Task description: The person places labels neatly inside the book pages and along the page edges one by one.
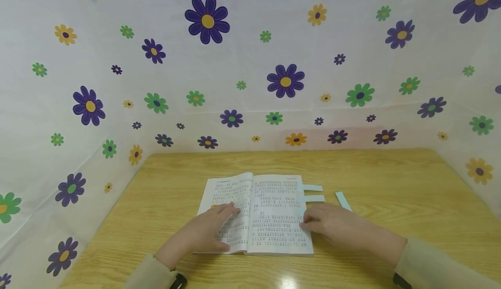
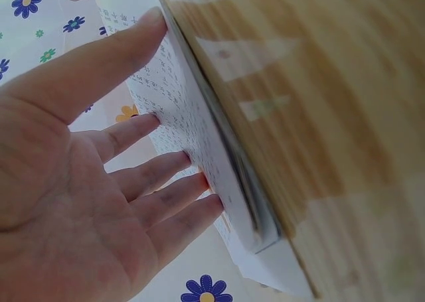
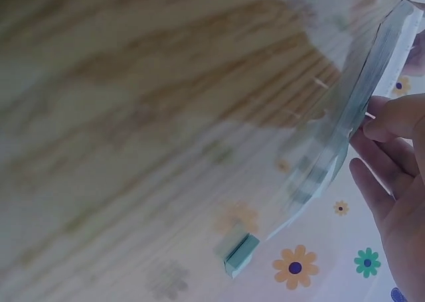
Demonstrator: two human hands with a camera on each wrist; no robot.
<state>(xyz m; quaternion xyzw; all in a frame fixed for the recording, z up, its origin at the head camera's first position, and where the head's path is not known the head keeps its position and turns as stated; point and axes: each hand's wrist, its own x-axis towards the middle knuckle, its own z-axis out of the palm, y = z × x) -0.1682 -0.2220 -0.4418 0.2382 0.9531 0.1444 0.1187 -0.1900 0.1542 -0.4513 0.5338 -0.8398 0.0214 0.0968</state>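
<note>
An open book (image 1: 274, 237) with printed pages lies on the wooden table. My left hand (image 1: 205, 230) rests on the left page, its fingers spread and fairly straight; the left wrist view shows the palm (image 2: 73, 202) and the thumb along the paper. At the right page's outer edge, my right hand (image 1: 332, 224) pinches a light blue sticky tab (image 1: 302, 211), mostly hidden by the fingers. Two more light blue tabs, an upper one (image 1: 313, 187) and a lower one (image 1: 315, 198), stick out from that edge above the hand.
A small pad of light blue sticky tabs (image 1: 343, 200) lies on the table (image 1: 176, 167), right of the book and just beyond the right hand; its thickness shows in the right wrist view. A white flower-printed cloth (image 1: 242, 50) surrounds the table's back and sides.
</note>
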